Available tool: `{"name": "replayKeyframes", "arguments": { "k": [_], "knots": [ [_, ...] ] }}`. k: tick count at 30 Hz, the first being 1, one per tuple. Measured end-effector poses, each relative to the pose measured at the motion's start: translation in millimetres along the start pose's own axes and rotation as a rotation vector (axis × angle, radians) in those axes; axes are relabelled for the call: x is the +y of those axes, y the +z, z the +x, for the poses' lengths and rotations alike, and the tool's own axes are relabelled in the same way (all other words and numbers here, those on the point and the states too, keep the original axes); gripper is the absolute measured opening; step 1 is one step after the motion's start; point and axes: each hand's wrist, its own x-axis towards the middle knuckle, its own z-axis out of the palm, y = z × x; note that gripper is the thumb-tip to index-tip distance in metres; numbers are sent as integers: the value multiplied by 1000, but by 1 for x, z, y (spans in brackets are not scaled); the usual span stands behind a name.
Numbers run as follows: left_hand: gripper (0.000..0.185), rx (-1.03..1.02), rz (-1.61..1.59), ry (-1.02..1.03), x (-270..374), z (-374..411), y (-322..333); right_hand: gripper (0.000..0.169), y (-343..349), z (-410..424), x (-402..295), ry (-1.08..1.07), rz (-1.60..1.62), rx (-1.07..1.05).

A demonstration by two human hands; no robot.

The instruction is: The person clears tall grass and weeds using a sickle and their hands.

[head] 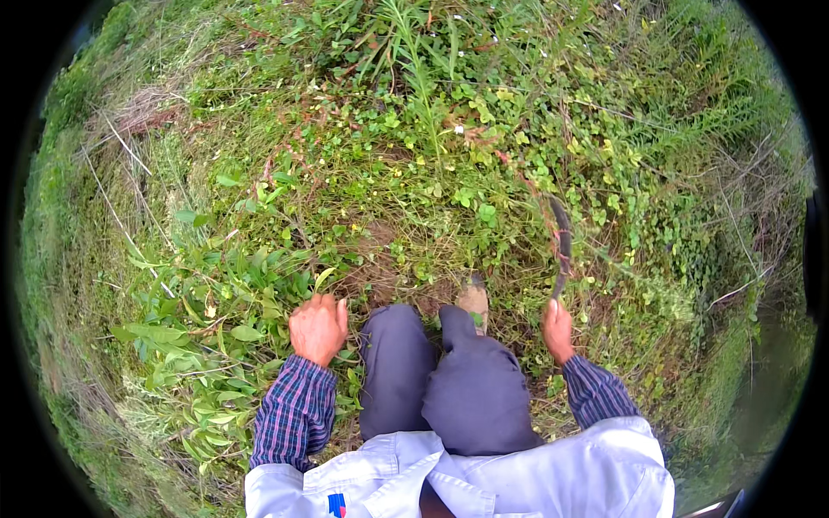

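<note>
My right hand [558, 330] grips a sickle at its lower end. The sickle's dark curved blade [563, 239] points up and away over the weeds, with reddish stems crossing it. My left hand [317, 329] is in front of my left knee with its back towards me and its fingers curled under. Whether the fingers hold a stem is hidden. Broad-leaved green shoots [239, 291] crowd close beside that hand, and a single pale leaf [324, 278] stands just beyond it.
Low creeping weeds [479, 194] cover the ground, with a patch of bare soil [372, 265] before my knees. A tall leafy stalk [418, 78] rises ahead. Dry stalks [126, 213] lie at left, and brushy growth [699, 285] stands at right. My shoe [474, 301] shows beside my knee.
</note>
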Motion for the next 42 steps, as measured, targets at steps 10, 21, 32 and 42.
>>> {"name": "replayKeyframes", "arguments": {
  "k": [10, 21, 32, 42],
  "knots": [
    [27, 53, 20, 43, -6, -1, 9, 47, 62, 73, 11, -238, -568, -149],
    [22, 3, 44, 77, 11, -2, -2, 38, -94, -155, 106, -34, -634, -198],
    [27, 153, 120, 298, 89, 35, -33, 38, 58, -26, -47, -178, -365, -574],
    [42, 101, 10, 584, 279, 130, 33, 32, 66, 4, -72, -317, -324, -822]
  ]
}}
